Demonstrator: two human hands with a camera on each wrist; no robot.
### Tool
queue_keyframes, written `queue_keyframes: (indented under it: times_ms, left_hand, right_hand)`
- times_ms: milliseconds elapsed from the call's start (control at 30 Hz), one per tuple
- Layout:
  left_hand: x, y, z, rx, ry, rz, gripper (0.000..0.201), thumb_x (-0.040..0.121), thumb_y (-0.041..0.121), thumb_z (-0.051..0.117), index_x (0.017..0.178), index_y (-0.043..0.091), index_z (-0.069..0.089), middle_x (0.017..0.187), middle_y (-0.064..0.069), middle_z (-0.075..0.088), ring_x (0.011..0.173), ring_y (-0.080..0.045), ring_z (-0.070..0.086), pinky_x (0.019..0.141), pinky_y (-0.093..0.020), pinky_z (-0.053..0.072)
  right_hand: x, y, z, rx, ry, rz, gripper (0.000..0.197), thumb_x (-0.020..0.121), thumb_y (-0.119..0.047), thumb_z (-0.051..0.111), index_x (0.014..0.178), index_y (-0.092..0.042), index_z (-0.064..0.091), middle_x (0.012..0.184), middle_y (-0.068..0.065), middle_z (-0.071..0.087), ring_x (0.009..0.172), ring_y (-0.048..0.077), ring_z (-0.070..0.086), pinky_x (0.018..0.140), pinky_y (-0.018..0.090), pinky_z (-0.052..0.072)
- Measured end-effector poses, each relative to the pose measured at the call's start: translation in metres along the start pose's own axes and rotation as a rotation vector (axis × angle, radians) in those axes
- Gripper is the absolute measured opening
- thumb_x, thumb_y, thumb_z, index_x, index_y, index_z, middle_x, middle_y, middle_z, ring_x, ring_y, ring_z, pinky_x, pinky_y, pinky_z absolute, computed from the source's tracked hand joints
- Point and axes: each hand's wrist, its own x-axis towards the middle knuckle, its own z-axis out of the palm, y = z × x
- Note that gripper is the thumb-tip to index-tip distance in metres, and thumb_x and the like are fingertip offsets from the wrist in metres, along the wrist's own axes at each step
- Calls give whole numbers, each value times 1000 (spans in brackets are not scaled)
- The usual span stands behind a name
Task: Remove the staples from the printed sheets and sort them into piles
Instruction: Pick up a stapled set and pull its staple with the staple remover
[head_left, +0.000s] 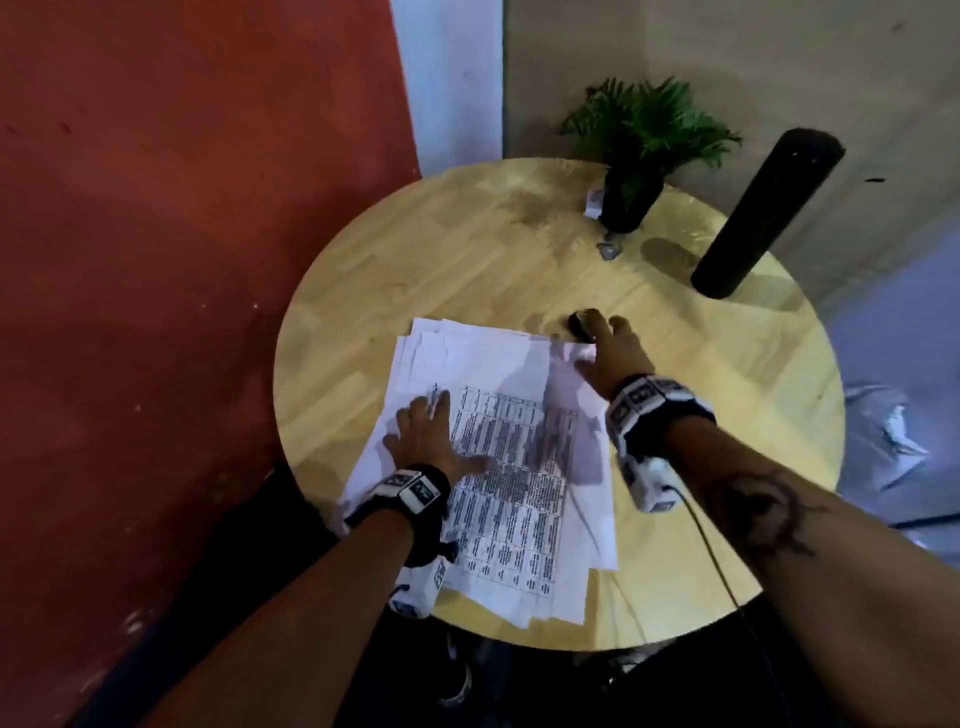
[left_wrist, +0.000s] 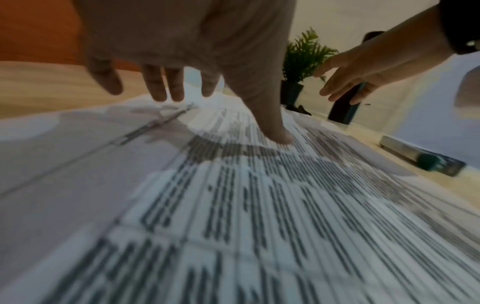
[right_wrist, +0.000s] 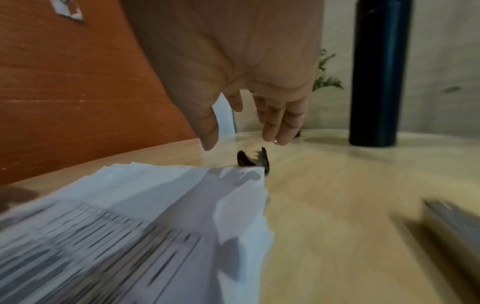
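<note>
A loose stack of printed sheets (head_left: 519, 499) lies on the round wooden table (head_left: 415, 270), towards its near left side. My left hand (head_left: 426, 431) lies flat on the top sheet, fingers spread; in the left wrist view the thumb (left_wrist: 279, 133) presses on the print. A small black staple remover (head_left: 581, 325) sits on the wood just past the stack's far right corner. My right hand (head_left: 615, 348) hovers over it with straight fingers and holds nothing. The right wrist view shows the staple remover (right_wrist: 253, 159) below the fingertips (right_wrist: 278, 135), with a gap between them.
A potted green plant (head_left: 631, 192) and a tall black cylinder (head_left: 763, 213) stand at the table's far side, with small metal bits (head_left: 609, 250) near the pot. A grey and teal oblong object (left_wrist: 420, 156) lies right of the sheets. Crumpled paper (head_left: 883, 436) lies beyond the table's right edge.
</note>
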Motion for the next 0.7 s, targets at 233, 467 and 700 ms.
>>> queue_keyframes:
  times_ms: [233, 467, 700]
  left_hand:
    - [23, -10, -10, 36, -89, -64, 121, 59, 60, 79, 150, 26, 8, 156, -5, 3, 143, -29, 3, 108, -53, 26]
    - [29, -6, -14, 57, -81, -125, 128, 51, 56, 85, 149, 26, 9, 153, -7, 7, 140, -33, 9, 107, -54, 27]
    - [25, -2, -11, 5, 33, -165, 107, 53, 59, 82, 142, 26, 33, 147, -5, 17, 136, -29, 16, 105, -48, 27]
  right_hand:
    - [63, -6, 20, -138, -198, 71, 60, 91, -34, 52, 143, -17, 26, 146, 22, 15, 126, 48, 32, 105, 49, 33]
    - [72, -11, 20, -336, -203, 65, 39, 92, -24, 49, 127, -8, 48, 134, 17, 36, 130, 44, 22, 98, 52, 36]
    - [78, 5, 23, -341, -150, 22, 36, 91, -11, 46, 127, -11, 48, 139, 24, 22, 118, 47, 38, 97, 53, 41]
